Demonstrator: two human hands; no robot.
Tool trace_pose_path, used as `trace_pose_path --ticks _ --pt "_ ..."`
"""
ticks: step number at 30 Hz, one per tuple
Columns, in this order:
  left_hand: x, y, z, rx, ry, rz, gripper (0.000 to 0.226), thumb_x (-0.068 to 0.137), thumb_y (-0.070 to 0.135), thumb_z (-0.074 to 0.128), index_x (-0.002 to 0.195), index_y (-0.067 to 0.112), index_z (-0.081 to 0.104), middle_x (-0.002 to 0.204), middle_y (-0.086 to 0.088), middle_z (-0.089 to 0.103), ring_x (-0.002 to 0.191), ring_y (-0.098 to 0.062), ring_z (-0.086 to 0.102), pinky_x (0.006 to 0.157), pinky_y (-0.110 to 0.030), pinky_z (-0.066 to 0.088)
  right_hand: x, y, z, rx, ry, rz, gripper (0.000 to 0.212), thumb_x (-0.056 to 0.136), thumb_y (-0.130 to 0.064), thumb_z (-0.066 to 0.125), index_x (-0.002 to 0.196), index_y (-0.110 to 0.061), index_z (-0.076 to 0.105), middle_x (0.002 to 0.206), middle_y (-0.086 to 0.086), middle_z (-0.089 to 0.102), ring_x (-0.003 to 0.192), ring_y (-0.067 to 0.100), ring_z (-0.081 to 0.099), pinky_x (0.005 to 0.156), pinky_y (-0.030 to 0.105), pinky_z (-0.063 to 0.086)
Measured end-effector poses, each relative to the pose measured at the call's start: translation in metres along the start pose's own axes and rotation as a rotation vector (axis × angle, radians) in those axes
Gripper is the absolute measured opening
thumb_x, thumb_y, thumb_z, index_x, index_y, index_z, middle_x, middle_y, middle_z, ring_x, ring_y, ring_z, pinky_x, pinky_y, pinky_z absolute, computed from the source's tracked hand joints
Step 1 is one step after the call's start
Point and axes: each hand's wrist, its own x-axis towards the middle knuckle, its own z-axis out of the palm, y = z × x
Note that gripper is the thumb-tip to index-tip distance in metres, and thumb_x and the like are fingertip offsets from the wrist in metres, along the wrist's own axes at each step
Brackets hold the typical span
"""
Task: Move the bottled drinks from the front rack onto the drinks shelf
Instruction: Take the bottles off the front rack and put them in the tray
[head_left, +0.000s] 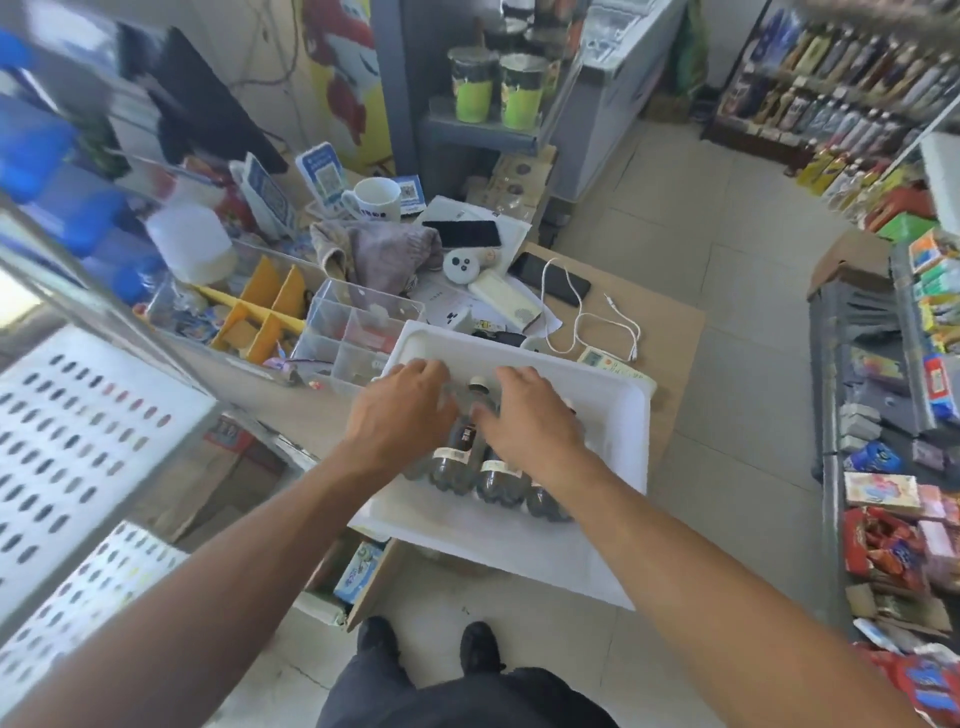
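Note:
Several dark bottled drinks (497, 480) lie side by side in a white tray (621, 415) on a brown counter, bases toward me; one dark cap (479, 385) shows between my hands. My left hand (405, 415) is spread over the left bottles' necks, and its fingertips are blurred. My right hand (530, 415) lies over the right bottles with fingers stretched forward and the thumb by the middle bottle's neck. Neither hand plainly grips a bottle. A shelf of bottled drinks (831, 83) stands at the far right.
The counter behind the tray holds a clear organiser box (358, 322), a cloth (374, 249), a white mug (376, 200), phones (462, 234) and a white cable (587, 317). Snack racks (893, 467) line the right side. A perforated metal shelf (78, 441) is at the left. Tiled floor lies between.

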Motion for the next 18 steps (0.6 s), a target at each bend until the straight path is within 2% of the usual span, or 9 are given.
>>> trace_pose_path --ticks 3,7,10,14,18 --pt "-0.009 -0.024 -0.033 0.008 0.113 -0.083 0.036 0.097 0.041 0.049 0.128 0.022 0.056 0.122 0.0 0.064 0.102 -0.021 0.063 0.07 -0.034 0.054 0.012 -0.038 -0.019 -0.104 -0.01 -0.186 0.047 0.096 -0.045 0.051 0.127 -0.01 0.051 0.125 0.01 0.053 0.118 0.03 0.049 0.091 0.044 0.047" --pt "-0.034 -0.056 -0.085 0.074 0.23 -0.208 0.034 0.096 0.038 0.053 0.126 0.022 0.057 0.117 0.001 0.066 0.097 -0.022 0.066 0.067 -0.031 0.053 0.021 -0.092 -0.039 -0.269 -0.042 -0.407 0.045 0.098 -0.045 0.047 0.13 -0.013 0.048 0.129 0.01 0.052 0.119 0.028 0.048 0.089 0.043 0.044" --pt "-0.06 -0.076 -0.123 0.133 0.315 -0.291 0.034 0.096 0.043 0.05 0.126 0.026 0.056 0.116 0.002 0.066 0.097 -0.026 0.067 0.068 -0.038 0.055 0.027 -0.137 -0.05 -0.348 -0.041 -0.539 0.045 0.098 -0.048 0.044 0.127 -0.015 0.049 0.129 0.009 0.053 0.12 0.028 0.049 0.09 0.044 0.045" --pt "-0.096 -0.102 -0.168 0.176 0.401 -0.405 0.036 0.098 0.043 0.046 0.126 0.023 0.055 0.124 -0.001 0.062 0.109 -0.028 0.061 0.078 -0.041 0.05 0.026 -0.204 -0.064 -0.311 0.007 -0.688 0.043 0.096 -0.049 0.044 0.122 -0.016 0.052 0.117 0.006 0.057 0.111 0.028 0.055 0.076 0.039 0.041" --pt "-0.128 -0.131 -0.201 0.184 0.52 -0.514 0.034 0.095 0.044 0.047 0.121 0.024 0.058 0.119 0.001 0.063 0.108 -0.027 0.06 0.08 -0.04 0.048 0.016 -0.271 -0.072 -0.217 0.06 -0.853 0.045 0.096 -0.051 0.045 0.123 -0.015 0.052 0.108 0.007 0.059 0.099 0.027 0.058 0.07 0.033 0.038"
